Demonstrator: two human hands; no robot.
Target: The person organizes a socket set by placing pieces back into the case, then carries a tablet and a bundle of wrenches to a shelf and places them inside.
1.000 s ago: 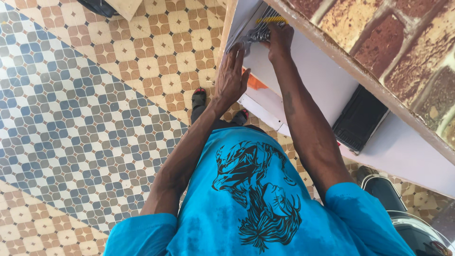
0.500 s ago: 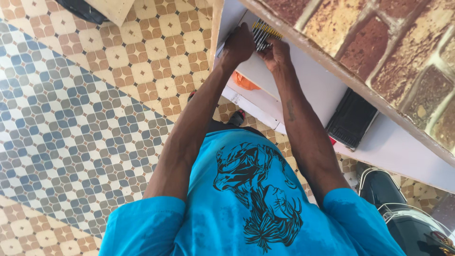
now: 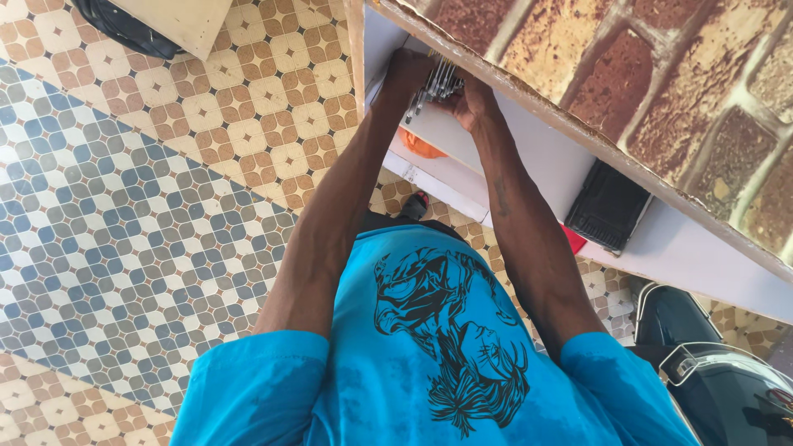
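Note:
Both my arms reach forward under the edge of a brick-patterned counter top. My left hand and my right hand are closed around a bundle of thin metal tools, silvery and rod-like, held between them on the white shelf below the counter top. The tips of the bundle are partly hidden by the counter edge. I wear a bright blue T-shirt with a black print.
A black flat box lies on the white shelf to the right, with a red thing beneath it. An orange object sits below my hands. Patterned tile floor spreads left. A dark vehicle part is at bottom right.
My left hand rose from the shelf's edge to join the right hand on the metal bundle. Both hands now grip it together, further under the counter edge.

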